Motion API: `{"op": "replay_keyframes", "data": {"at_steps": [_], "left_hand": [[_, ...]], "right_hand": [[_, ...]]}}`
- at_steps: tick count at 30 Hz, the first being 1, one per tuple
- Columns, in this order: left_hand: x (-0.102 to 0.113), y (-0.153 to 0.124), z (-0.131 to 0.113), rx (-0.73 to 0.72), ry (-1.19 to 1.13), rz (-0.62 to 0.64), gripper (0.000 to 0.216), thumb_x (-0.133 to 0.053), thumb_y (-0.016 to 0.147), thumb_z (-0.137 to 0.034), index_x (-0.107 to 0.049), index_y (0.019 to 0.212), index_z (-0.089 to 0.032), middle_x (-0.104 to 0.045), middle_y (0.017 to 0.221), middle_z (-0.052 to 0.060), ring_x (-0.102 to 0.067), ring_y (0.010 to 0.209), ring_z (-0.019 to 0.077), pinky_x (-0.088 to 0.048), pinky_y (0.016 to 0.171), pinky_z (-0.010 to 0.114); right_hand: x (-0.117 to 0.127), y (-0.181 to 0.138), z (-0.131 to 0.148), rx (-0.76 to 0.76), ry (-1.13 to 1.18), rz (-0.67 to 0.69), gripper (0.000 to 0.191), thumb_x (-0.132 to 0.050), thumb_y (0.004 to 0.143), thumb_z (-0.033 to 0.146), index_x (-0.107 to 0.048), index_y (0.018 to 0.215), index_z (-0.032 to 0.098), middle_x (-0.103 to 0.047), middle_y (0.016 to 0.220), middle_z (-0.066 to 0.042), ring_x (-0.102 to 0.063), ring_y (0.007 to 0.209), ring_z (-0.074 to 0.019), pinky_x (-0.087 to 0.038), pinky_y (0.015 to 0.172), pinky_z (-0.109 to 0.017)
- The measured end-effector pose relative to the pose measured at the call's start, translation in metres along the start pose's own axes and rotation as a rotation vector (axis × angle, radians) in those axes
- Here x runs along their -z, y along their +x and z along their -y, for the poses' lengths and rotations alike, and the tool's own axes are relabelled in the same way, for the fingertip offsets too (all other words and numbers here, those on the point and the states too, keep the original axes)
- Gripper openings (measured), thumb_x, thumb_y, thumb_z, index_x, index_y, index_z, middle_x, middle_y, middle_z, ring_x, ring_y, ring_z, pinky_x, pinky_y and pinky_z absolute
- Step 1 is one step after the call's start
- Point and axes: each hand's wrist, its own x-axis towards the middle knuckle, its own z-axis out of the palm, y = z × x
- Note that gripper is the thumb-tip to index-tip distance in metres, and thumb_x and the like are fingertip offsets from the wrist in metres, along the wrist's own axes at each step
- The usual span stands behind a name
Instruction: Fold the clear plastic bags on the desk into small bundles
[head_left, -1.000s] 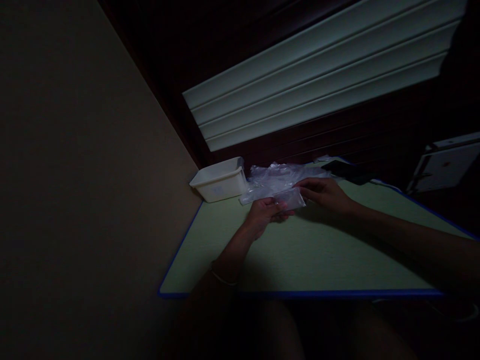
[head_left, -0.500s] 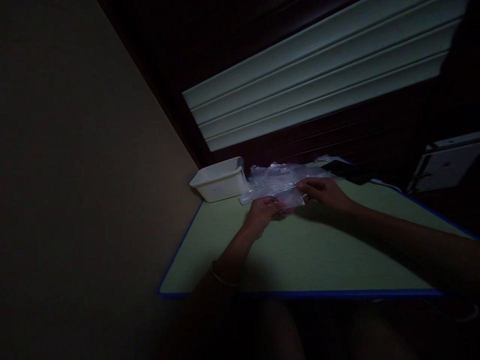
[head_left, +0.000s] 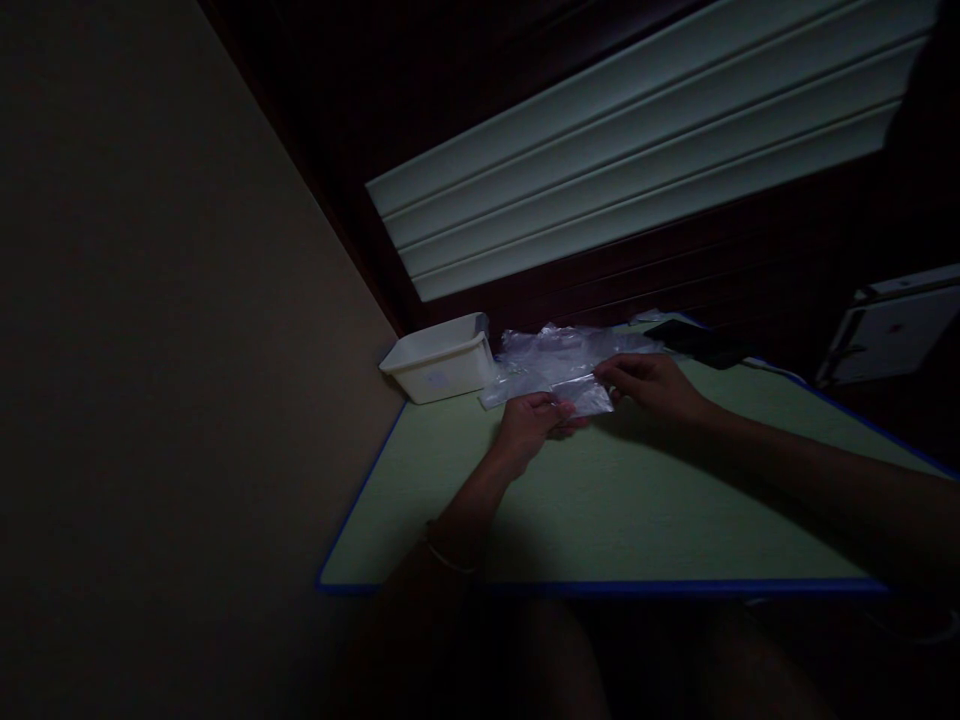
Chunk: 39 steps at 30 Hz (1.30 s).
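A small clear plastic bag (head_left: 591,396) is stretched between my two hands, above the table. My left hand (head_left: 527,428) pinches its near left side, thumb on top. At the upper right corner of the bag, the fingertips of my right hand (head_left: 646,383) are closed on its edge. Just behind it lies a loose heap of clear plastic bags (head_left: 559,345), crumpled and overlapping. The dim light hides whether anything is inside the held bag.
A white plastic bin (head_left: 442,365) stands left of the heap, against the wall (head_left: 225,400). A dark flat object (head_left: 694,342) lies at the back right. The pale green table (head_left: 675,520) has a blue edge. A louvred panel (head_left: 637,150) rises behind.
The held bag has tilted slightly and now catches more light, with its surface looking more creased. Both hands stay almost in the same place.
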Motion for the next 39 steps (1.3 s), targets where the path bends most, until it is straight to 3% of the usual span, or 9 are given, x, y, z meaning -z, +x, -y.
{"op": "replay_keyframes", "data": {"at_steps": [6,9,15,22,27,32,36,39], "left_hand": [[0.0,0.001,0.0,0.001,-0.016,0.009,0.024,-0.078,0.071,-0.025,-0.061,0.079,-0.01,-0.071,0.078,0.008,-0.072,0.072,0.0194,-0.055,0.068,0.028],[-0.002,0.0,0.0,0.009,-0.003,-0.001,0.027,-0.079,0.07,-0.026,-0.061,0.08,-0.01,-0.072,0.077,0.009,-0.071,0.071,0.0186,-0.055,0.068,0.029],[-0.013,-0.005,-0.001,0.016,-0.028,0.003,0.027,-0.08,0.068,-0.026,-0.061,0.079,-0.01,-0.071,0.074,0.008,-0.071,0.069,0.0186,-0.055,0.067,0.028],[-0.017,-0.009,-0.003,0.006,-0.051,0.022,0.026,-0.079,0.071,-0.026,-0.061,0.081,-0.011,-0.072,0.081,0.01,-0.072,0.073,0.0202,-0.054,0.072,0.032],[-0.015,-0.008,-0.003,0.043,-0.066,0.057,0.028,-0.079,0.07,-0.026,-0.064,0.087,-0.01,-0.072,0.085,0.01,-0.07,0.072,0.0169,-0.054,0.074,0.032],[-0.015,-0.006,-0.004,-0.032,-0.144,0.093,0.037,-0.079,0.069,-0.037,-0.067,0.094,-0.013,-0.071,0.092,0.008,-0.066,0.079,0.0147,-0.051,0.079,0.029],[-0.016,-0.005,-0.004,-0.105,-0.029,-0.001,0.041,-0.079,0.068,-0.04,-0.071,0.099,-0.014,-0.07,0.084,0.006,-0.062,0.075,0.0134,-0.048,0.074,0.026],[-0.018,-0.005,-0.003,-0.136,0.066,-0.05,0.035,-0.079,0.067,-0.04,-0.074,0.09,-0.014,-0.071,0.08,0.006,-0.061,0.073,0.0143,-0.046,0.073,0.028]], "right_hand": [[-0.002,0.0,-0.002,-0.066,0.14,0.001,0.042,-0.055,0.084,0.059,-0.066,0.08,0.019,-0.065,0.08,-0.006,-0.059,0.072,-0.0186,-0.049,0.062,-0.03],[-0.008,-0.007,0.0,-0.046,0.004,0.038,0.049,-0.044,0.089,0.062,-0.061,0.076,0.018,-0.061,0.074,-0.004,-0.055,0.066,-0.0173,-0.044,0.06,-0.03],[-0.019,-0.02,0.006,0.073,-0.257,-0.045,0.051,-0.03,0.095,0.06,-0.051,0.07,0.02,-0.055,0.067,-0.003,-0.05,0.063,-0.0177,-0.037,0.059,-0.03],[-0.019,-0.023,0.009,0.144,-0.285,-0.088,0.046,-0.029,0.096,0.057,-0.043,0.068,0.023,-0.047,0.063,-0.001,-0.044,0.059,-0.0166,-0.033,0.058,-0.03],[-0.018,-0.022,0.01,0.13,-0.285,-0.095,0.046,-0.029,0.096,0.056,-0.045,0.069,0.022,-0.049,0.065,-0.002,-0.046,0.061,-0.0176,-0.033,0.059,-0.031],[-0.017,-0.023,0.012,0.161,-0.309,-0.076,0.043,-0.031,0.097,0.053,-0.042,0.068,0.023,-0.047,0.063,-0.001,-0.045,0.059,-0.0171,-0.033,0.058,-0.031],[-0.02,-0.025,0.01,0.214,-0.381,0.003,0.039,-0.03,0.098,0.048,-0.043,0.07,0.023,-0.05,0.062,0.0,-0.046,0.056,-0.0164,-0.033,0.058,-0.031],[-0.023,-0.027,0.008,0.242,-0.431,0.073,0.038,-0.029,0.099,0.045,-0.044,0.072,0.023,-0.051,0.061,0.0,-0.047,0.054,-0.016,-0.032,0.057,-0.03]]}}
